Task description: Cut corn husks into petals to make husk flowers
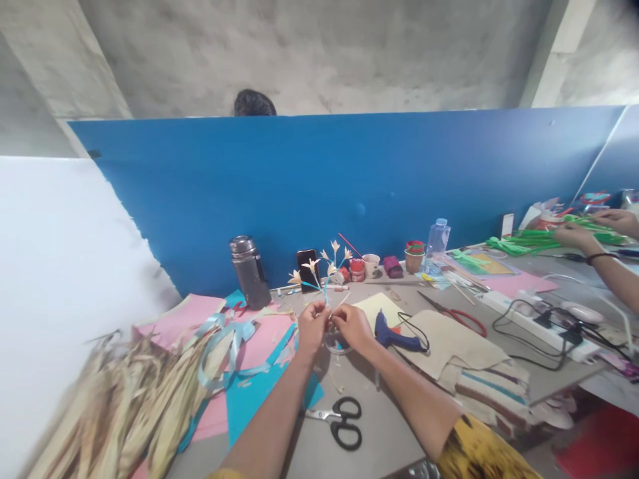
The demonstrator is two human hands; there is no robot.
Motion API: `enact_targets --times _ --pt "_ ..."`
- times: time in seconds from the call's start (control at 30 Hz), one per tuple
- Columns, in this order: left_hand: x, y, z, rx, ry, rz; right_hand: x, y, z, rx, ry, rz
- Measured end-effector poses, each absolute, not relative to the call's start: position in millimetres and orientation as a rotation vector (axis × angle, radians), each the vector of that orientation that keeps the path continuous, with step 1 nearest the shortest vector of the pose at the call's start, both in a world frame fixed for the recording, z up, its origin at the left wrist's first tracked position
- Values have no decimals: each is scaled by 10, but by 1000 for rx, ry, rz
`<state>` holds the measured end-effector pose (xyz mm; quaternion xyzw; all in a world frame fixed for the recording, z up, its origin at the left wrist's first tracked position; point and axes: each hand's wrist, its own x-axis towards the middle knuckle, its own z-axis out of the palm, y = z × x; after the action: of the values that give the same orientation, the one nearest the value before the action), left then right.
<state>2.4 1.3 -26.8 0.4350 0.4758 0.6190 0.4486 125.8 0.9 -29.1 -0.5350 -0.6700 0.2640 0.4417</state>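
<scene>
In the head view, a spray of small cream flowers [331,269] on pale blue wrapped stems stands upright above my hands. My left hand [313,324] is closed around the lower end of its stem. Right beside it, my right hand [353,326] pinches at the same spot, its fingertips almost touching the left ones. Whatever lies between the right fingertips is too small to make out. Below my wrists, black-handled scissors [344,422] rest on the grey table [372,432]. A round clear object [338,346] sits partly hidden under my hands.
Dried corn husks [120,406], pink and blue sheets and a blue ribbon [234,349] lie left. A thermos [248,273] and phone [305,266] stand behind. On the right are a blue glue gun [397,336], red-handled scissors [456,314], a power strip [544,326] and another person's hands [574,236].
</scene>
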Motion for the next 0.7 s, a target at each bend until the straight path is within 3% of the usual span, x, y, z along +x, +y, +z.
enact_targets --times 0.7 --pt "-86 135 -173 1294 1301 1545 1258 0 -303 -1307 -1726 615"
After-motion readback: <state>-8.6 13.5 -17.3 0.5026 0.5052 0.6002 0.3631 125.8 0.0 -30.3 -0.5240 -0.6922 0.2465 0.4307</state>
